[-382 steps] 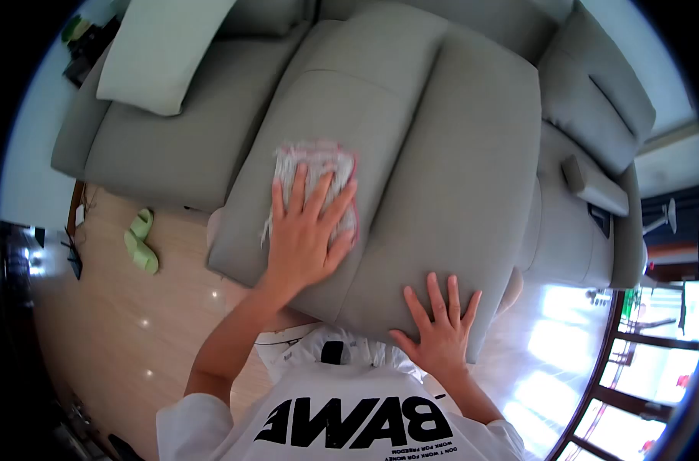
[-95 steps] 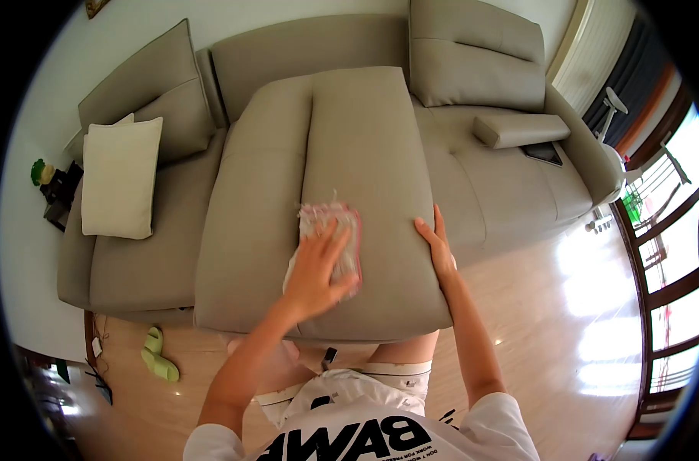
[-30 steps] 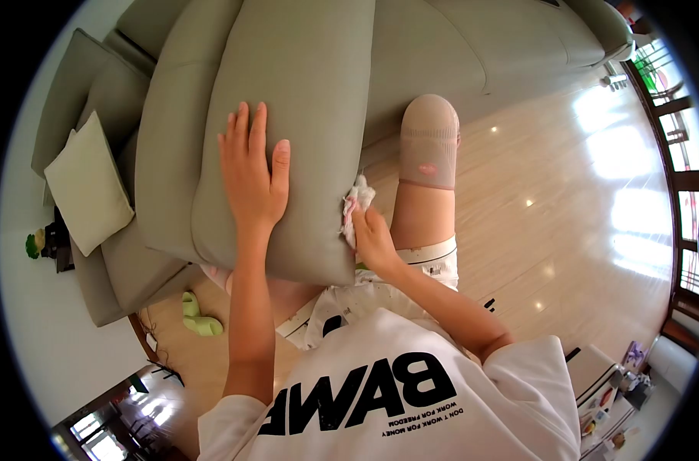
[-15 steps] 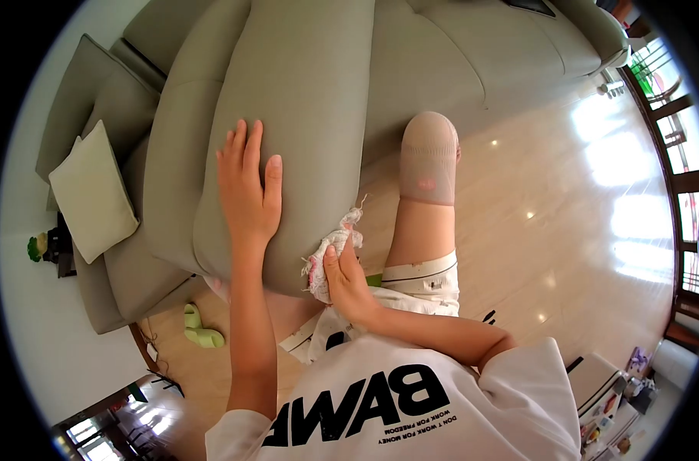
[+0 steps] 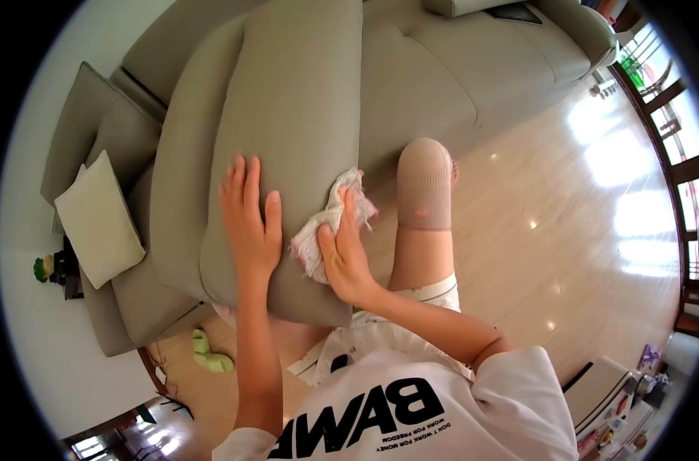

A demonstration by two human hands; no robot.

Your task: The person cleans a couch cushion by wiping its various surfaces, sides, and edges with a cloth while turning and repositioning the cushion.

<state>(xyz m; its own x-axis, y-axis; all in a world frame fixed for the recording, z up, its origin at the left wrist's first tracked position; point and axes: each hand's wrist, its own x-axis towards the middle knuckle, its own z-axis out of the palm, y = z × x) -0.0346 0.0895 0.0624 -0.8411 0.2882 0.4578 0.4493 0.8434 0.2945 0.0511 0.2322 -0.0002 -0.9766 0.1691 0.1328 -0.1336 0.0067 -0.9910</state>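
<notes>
My left hand (image 5: pixel 251 230) lies flat on the grey-beige sofa (image 5: pixel 296 100), fingers stretched out and a little apart, holding nothing. My right hand (image 5: pixel 348 265) presses a crumpled white rag (image 5: pixel 313 242) with pinkish, frayed edges against the rounded edge of the same sofa section. Its thumb and fingers rest over the cloth, which spreads out on both sides of them. Part of the rag is hidden beneath the hand.
A cream pillow (image 5: pixel 100 219) leans on the sofa at the left. Green slippers (image 5: pixel 210 353) lie on the tiled floor (image 5: pixel 511 253). My knee, in a ribbed sleeve (image 5: pixel 425 188), is beside the sofa. A dark tablet-like object (image 5: pixel 516 13) rests on the far seat.
My right hand has moved the rag up from the side corner onto the sofa's top edge, where it is more spread out. My left hand stays flat; the whole view has shifted slightly.
</notes>
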